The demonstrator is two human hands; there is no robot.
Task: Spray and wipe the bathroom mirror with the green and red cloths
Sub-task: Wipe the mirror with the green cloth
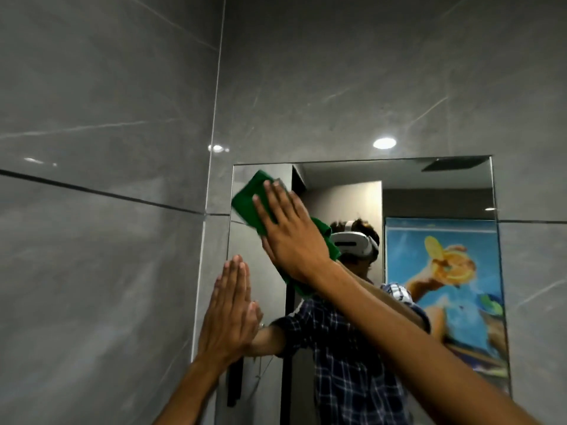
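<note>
Right hand (288,237) presses flat, fingers spread, on the green cloth (250,199) at the mirror's (429,191) upper left. Left hand (228,314), lower left, lies open, apparently against the glass edge.

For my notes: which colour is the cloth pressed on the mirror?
Green cloth, seen in the head view.

green cloth (250,200) looks like soft matt fabric, mirror (429,191) is smooth shiny glass, wall tiles (107,118) are glossy grey stone-look.
</note>
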